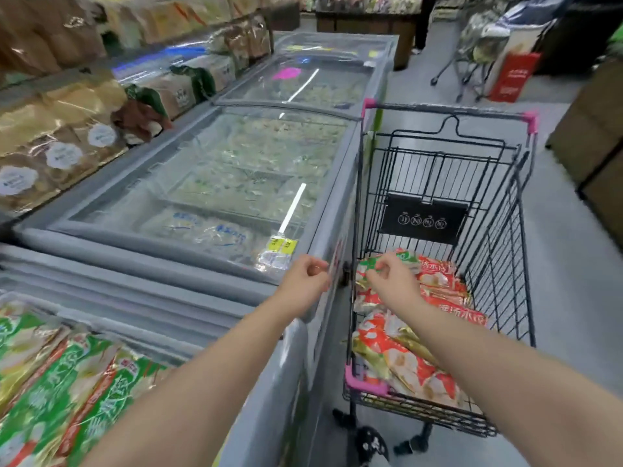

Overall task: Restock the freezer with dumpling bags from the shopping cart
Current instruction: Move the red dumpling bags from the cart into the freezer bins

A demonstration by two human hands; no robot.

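A black wire shopping cart (499, 251) with pink corners stands right of a grey chest freezer (323, 227). Red, green and gold dumpling bags (404, 358) lie stacked in the cart's bottom. My right hand (392, 279) reaches into the cart, fingers curled over the green edge of the top bag (406, 256); whether it grips the bag is unclear. My left hand (303, 281) hovers over the freezer's right rim, fingers loosely curled and holding nothing. At lower left, green dumpling bags (57, 382) lie in the open near section of the freezer.
The freezer's glass lids (215, 176) are slid shut over the middle and far sections, with pale frozen packs beneath. Shelves of bagged goods (60, 143) run along the left. Another cart (472, 55) and a red sign (512, 75) stand across the aisle; cardboard boxes (593, 129) sit at right.
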